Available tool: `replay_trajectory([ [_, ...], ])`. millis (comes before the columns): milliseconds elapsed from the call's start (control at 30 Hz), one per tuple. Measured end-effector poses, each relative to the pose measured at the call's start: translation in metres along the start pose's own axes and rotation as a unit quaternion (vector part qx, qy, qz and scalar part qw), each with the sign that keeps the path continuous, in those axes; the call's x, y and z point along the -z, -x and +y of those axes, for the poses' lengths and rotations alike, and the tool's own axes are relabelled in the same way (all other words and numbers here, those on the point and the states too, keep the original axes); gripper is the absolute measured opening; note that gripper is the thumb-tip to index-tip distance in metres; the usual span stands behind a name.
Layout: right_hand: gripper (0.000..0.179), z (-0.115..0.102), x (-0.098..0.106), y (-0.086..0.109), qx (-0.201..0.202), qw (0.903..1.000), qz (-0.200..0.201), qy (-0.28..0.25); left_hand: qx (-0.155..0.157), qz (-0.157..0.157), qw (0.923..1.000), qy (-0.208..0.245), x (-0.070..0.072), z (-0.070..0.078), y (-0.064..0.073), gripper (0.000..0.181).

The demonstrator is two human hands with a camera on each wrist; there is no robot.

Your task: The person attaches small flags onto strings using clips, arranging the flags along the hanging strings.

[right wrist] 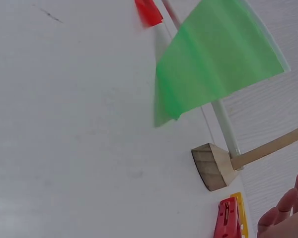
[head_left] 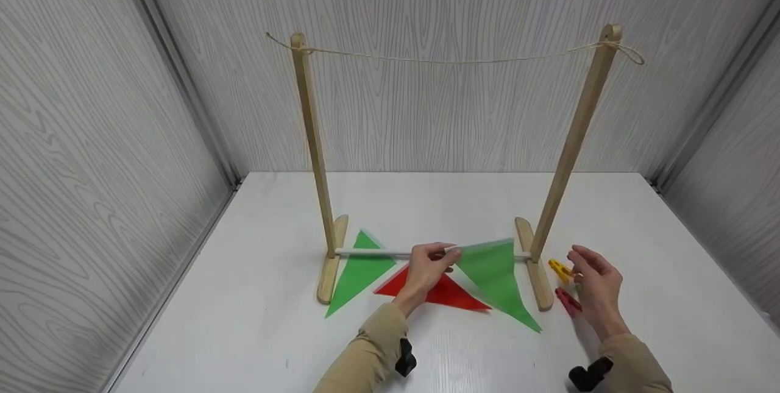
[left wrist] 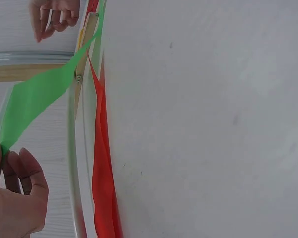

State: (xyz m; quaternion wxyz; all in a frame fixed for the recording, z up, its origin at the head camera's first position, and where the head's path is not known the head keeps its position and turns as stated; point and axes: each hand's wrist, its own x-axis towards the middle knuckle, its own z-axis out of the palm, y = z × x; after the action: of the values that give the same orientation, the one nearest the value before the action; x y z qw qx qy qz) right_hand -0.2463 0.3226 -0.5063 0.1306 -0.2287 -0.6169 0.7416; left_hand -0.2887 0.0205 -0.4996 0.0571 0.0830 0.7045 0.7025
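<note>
My left hand (head_left: 425,271) pinches one top corner of a green pennant (head_left: 490,271) between thumb and fingertips. The pennant's white-edged top stretches right from the pinch, and its point hangs toward the table. Beneath that hand lies a red pennant (head_left: 454,295), partly hidden by it. Another green pennant (head_left: 362,271) lies to the left. Holding nothing, my right hand (head_left: 597,286) hovers with loosely bent fingers beside a yellow clothespin (head_left: 559,270) and a red clothespin (right wrist: 227,218). A bit of green shows behind its fingers.
Two wooden posts (head_left: 314,143) on flat feet stand on the white table (head_left: 262,332), joined low down by a white rod (head_left: 372,251). A thin string (head_left: 439,62) sags between their tops, with a loop past the right post. Grained panels (head_left: 463,119) enclose the back and sides.
</note>
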Motion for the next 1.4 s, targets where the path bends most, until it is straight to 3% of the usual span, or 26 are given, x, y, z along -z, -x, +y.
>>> replay_trajectory([
  [167, 0.032, 0.0, 0.003, -0.005, 0.027, 0.9962, 0.031, 0.077, 0.0, 0.004, 1.0, -0.003, 0.0, 0.001, 0.001, 0.023],
  [267, 0.039, 0.0, 0.004, -0.007, 0.046, 0.987, 0.026, 0.152, 0.001, 0.001, 1.0, -0.008, 0.0, 0.0, 0.002, 0.023],
  [400, 0.045, 0.002, 0.006, -0.009, 0.081, 0.9562, 0.012, 0.281, 0.002, -0.008, 0.9998, -0.017, 0.001, -0.001, 0.002, 0.022],
  [500, 0.05, 0.003, 0.01, -0.011, 0.086, 0.9331, 0.002, 0.349, 0.003, -0.014, 0.9996, -0.025, 0.002, -0.001, 0.002, 0.021],
  [700, 0.056, 0.009, 0.015, -0.015, 0.076, 0.8962, -0.007, 0.437, 0.007, -0.016, 0.9995, -0.028, 0.003, 0.0, 0.004, 0.021],
  [767, 0.056, 0.01, 0.016, -0.015, 0.074, 0.8902, -0.011, 0.45, 0.01, -0.016, 0.9995, -0.025, 0.002, 0.0, 0.004, 0.021],
  [1100, 0.061, 0.008, 0.018, -0.021, 0.018, 0.8781, -0.045, 0.476, 0.019, -0.008, 0.9997, 0.012, 0.0, 0.0, 0.004, 0.025],
  [1267, 0.059, 0.009, 0.018, -0.021, 0.03, 0.8823, -0.054, 0.467, 0.013, -0.004, 0.9999, 0.002, 0.0, 0.001, 0.004, 0.024],
  [1400, 0.058, 0.01, 0.013, -0.018, 0.064, 0.8957, -0.05, 0.437, 0.013, -0.001, 0.9999, 0.003, 0.0, 0.001, 0.004, 0.023],
])
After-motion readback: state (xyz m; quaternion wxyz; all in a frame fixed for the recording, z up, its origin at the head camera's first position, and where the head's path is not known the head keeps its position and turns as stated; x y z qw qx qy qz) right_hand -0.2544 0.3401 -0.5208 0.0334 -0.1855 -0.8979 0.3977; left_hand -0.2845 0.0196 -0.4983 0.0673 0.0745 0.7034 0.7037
